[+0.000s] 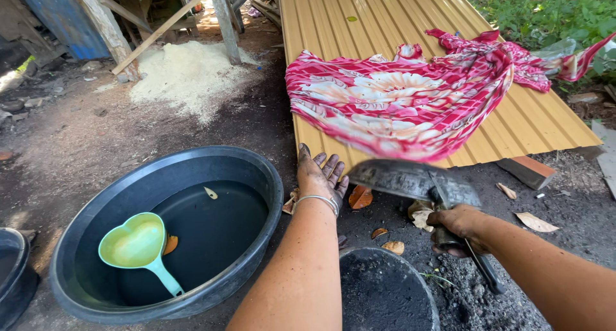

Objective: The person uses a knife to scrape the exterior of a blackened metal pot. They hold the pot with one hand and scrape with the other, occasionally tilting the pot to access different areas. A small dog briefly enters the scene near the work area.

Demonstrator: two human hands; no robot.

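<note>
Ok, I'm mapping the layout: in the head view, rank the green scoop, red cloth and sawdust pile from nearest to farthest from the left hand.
From the left hand:
1. Red cloth, just beyond it on the yellow sheet.
2. Green scoop, lower left in the black tub.
3. Sawdust pile, far upper left.

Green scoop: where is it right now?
Head view, lower left: the green scoop floats in the black basin, left of the left hand.
</note>
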